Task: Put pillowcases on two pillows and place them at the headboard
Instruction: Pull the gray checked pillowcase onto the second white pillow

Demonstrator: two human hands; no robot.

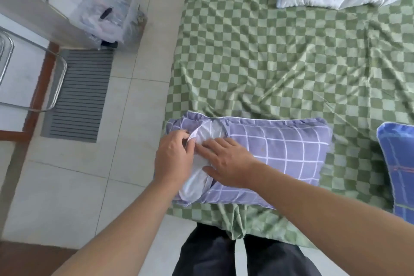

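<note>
The lilac grid pillowcase [275, 152] lies at the bed's [268, 63] near edge, its open end at the left corner, white pillow [197, 177] showing. The left hand [172, 159] pinches the opening's hem with curled fingers; the right hand [228, 161] presses flat, fingers straight. It looks soft, light and compressible; the hem offers the best hold.

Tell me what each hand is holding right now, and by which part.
The left hand pinches the white-piped open edge of the purple pillowcase at its left end. The right hand holds nothing; it presses flat on the exposed white pillow there.
</note>
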